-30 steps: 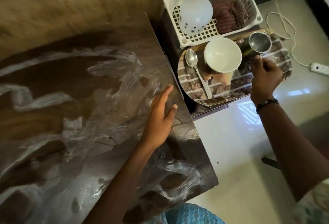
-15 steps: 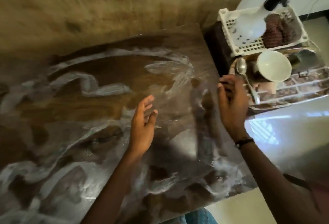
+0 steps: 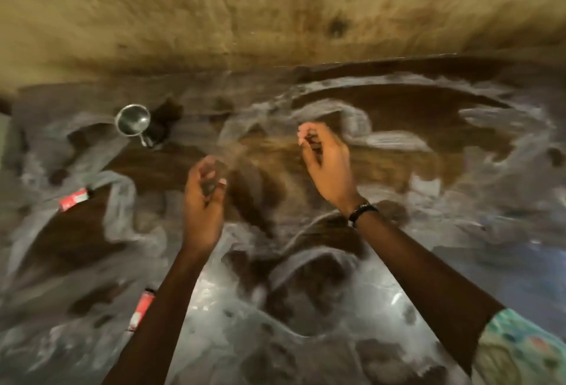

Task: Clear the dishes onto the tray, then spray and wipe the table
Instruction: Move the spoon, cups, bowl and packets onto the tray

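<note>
Hands hover over the middle of the table (image 3: 398,262), both blurred by camera motion. Left hand (image 3: 203,210) sits lower and nearer, its fingers loosely curled inward with the thumb close to the fingertips; nothing can be made out between them, so it reads as relaxed and empty. Right hand (image 3: 326,164) is farther and to the right, palm turned leftward, fingers bent at the tips near the thumb; whether it pinches something small cannot be told through the blur. A dark wristband (image 3: 363,211) circles the right wrist, and a patterned green sleeve (image 3: 520,351) shows at the near right corner.

The tabletop is dark brown with grey and white swirled marbling, glossy, with a bright reflection near the middle front. It meets a tan wall (image 3: 275,11) along its far edge.

A steel cup (image 3: 132,120) with a small handle stands upright on the far left part of the table, well apart from both hands, its open mouth facing up. Nearer on the left lies a small red and white packet (image 3: 73,199), flat on the surface. A second red and white object (image 3: 141,311), narrow, with a dark end, lies on the near left, just beside the left forearm; what it is cannot be read
</note>
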`<state>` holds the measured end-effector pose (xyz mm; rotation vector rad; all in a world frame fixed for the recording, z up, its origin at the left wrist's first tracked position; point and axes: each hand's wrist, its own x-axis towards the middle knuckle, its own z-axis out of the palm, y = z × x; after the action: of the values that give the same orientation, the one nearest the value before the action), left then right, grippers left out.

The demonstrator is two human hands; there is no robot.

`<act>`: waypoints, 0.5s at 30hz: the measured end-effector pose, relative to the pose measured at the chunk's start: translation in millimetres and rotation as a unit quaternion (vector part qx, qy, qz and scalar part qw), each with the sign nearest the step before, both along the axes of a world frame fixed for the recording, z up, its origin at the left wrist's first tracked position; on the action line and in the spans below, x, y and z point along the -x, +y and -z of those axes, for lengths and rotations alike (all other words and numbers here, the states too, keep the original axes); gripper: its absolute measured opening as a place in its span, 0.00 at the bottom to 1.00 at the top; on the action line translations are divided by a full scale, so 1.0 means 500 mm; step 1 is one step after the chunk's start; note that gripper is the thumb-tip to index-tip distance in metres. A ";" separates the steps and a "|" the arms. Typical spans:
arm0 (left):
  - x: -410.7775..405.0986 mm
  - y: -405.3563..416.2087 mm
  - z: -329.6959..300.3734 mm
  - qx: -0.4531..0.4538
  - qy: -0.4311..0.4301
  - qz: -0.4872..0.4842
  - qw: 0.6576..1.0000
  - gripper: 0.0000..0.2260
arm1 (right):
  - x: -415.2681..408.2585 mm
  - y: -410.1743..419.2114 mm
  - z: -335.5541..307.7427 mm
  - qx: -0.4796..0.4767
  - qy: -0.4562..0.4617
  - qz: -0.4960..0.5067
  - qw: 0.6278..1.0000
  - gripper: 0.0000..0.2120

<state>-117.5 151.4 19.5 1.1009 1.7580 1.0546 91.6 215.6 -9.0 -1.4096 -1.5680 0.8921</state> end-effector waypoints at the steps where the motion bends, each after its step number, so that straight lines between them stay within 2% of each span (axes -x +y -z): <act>1: 0.035 0.004 -0.003 -0.007 0.011 -0.015 1.000 0.18 | 0.045 0.008 0.003 0.005 0.004 -0.012 1.000 0.11; 5: 0.192 0.036 0.005 -0.041 0.050 -0.076 0.995 0.22 | 0.239 0.029 0.026 0.011 0.010 -0.062 0.998 0.09; 10: 0.301 0.107 0.032 0.009 0.019 -0.121 0.992 0.25 | 0.417 0.041 0.053 0.072 0.015 -0.091 0.993 0.10; 15: 0.355 0.219 0.038 0.058 0.012 -0.082 0.995 0.27 | 0.529 0.054 0.040 0.124 0.048 -0.037 0.990 0.12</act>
<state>-295.0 260.8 0.3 0.9131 1.9295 1.0249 -172.9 242.6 -29.1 -1.4617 -1.4839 1.2155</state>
